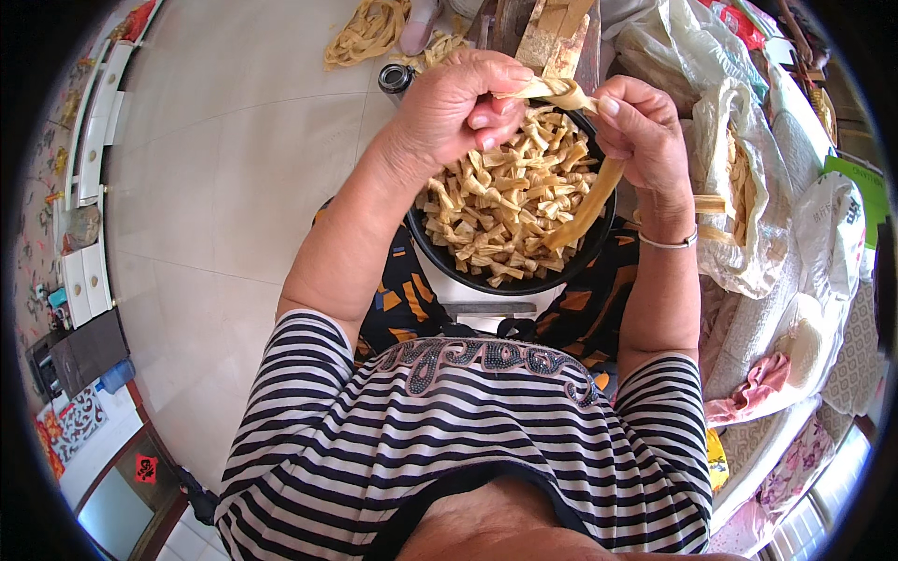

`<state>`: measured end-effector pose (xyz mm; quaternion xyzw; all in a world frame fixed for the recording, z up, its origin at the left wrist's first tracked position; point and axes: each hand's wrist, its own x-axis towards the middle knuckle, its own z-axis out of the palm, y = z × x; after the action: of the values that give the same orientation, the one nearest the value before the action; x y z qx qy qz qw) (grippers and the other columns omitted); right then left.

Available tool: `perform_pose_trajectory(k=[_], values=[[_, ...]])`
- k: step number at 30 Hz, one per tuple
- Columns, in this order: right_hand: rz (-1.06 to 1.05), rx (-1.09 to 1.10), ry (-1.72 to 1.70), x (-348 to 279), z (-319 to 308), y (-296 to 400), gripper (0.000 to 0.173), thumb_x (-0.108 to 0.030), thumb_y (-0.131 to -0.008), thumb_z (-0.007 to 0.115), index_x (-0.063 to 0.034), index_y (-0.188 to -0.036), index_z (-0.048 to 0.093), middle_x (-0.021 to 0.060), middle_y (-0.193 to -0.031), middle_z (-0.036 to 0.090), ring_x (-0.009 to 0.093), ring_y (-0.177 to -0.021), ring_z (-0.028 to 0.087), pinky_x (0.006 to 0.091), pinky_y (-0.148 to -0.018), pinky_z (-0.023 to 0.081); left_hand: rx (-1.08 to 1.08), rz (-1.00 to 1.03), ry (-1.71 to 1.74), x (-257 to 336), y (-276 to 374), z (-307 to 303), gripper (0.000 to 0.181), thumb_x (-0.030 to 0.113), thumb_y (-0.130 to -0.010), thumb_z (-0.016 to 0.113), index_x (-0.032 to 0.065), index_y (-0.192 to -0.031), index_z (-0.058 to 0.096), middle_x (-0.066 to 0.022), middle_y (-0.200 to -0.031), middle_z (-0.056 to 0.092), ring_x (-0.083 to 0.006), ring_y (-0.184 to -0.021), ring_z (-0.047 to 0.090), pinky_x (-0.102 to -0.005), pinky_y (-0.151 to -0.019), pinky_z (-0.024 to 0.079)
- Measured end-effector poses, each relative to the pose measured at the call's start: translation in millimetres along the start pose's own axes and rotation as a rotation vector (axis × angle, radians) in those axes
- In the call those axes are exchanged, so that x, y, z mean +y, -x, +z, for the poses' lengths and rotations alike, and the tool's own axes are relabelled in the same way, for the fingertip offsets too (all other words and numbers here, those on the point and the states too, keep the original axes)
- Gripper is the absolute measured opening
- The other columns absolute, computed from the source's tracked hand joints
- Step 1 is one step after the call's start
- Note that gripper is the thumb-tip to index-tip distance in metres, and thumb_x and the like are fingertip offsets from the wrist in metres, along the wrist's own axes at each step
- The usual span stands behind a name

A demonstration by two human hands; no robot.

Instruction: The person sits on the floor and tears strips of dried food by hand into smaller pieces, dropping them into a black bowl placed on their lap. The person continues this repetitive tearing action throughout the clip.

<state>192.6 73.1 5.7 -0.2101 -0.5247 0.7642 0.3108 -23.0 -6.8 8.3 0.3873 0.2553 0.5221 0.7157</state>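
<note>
A flat, pale yellow-brown strip (589, 207) is looped between my two hands, its long tail hanging down from my right hand. My left hand (466, 105) pinches the short end of the loop between thumb and fingers. On the other side, my right hand (642, 126) grips the strip close to the loop with thumb and forefinger. Below both hands lies a round black pan (484, 284), heaped with many small knotted pieces (498, 200) of the same material. The pan rests at the level of my knees.
Beyond the pan stands a wooden bench or board (554, 35). Long strips (368, 31) lie on the floor at the upper left, near an open dark-rimmed flask (396, 78). At the right, an open plastic bag (765, 210) holds more strips, beside a covered sofa.
</note>
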Motion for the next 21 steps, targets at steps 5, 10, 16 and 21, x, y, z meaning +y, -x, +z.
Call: perform_pose_trajectory(k=[5, 10, 16, 21], values=[[0.080, 0.120, 0.082, 9, -2, -3, 0.014, -0.013, -0.087, 0.062, -0.0040, -0.076, 0.062, -0.0080, -0.055, 0.044, 0.000, -0.045, 0.032, 0.0173, -0.039, 0.022, 0.334, 0.171, -0.849, 0, -3, -11, 0.032, 0.034, -0.087, 0.060, 0.0045, -0.073, 0.061, -0.0024, -0.058, 0.056, -0.0133, -0.057, 0.058, -0.0257, -0.056, 0.047], [0.093, 0.131, 0.226, 13, 4, -4, 0.015, -0.013, -0.087, 0.062, -0.0035, -0.075, 0.063, -0.0077, -0.057, 0.047, 0.000, -0.047, 0.037, 0.0175, -0.041, 0.027, 0.253, 0.613, -1.614, -9, -7, 12, 0.030, 0.034, -0.082, 0.063, 0.0086, -0.097, 0.058, -0.0092, -0.075, 0.065, -0.0288, -0.070, 0.064, -0.0375, -0.064, 0.051], [0.050, 0.094, 0.503, 8, 7, -5, 0.014, -0.010, -0.085, 0.064, -0.0002, -0.075, 0.064, -0.0067, -0.062, 0.053, 0.000, -0.058, 0.043, 0.0180, -0.049, 0.033, 0.061, 0.125, -1.517, -9, -10, 6, 0.017, 0.022, -0.085, 0.058, 0.0058, -0.085, 0.052, -0.0140, -0.066, 0.056, -0.0344, -0.066, 0.057, -0.0414, -0.059, 0.044], [0.041, 0.155, 0.710, 6, -8, -18, 0.018, -0.013, -0.084, 0.063, 0.0021, -0.075, 0.064, -0.0057, -0.062, 0.052, 0.002, -0.059, 0.043, 0.0203, -0.050, 0.034, 0.131, 0.070, -1.529, -4, -27, -3, 0.016, 0.024, -0.085, 0.058, 0.0081, -0.088, 0.056, -0.0141, -0.065, 0.057, -0.0346, -0.065, 0.057, -0.0427, -0.058, 0.042]])
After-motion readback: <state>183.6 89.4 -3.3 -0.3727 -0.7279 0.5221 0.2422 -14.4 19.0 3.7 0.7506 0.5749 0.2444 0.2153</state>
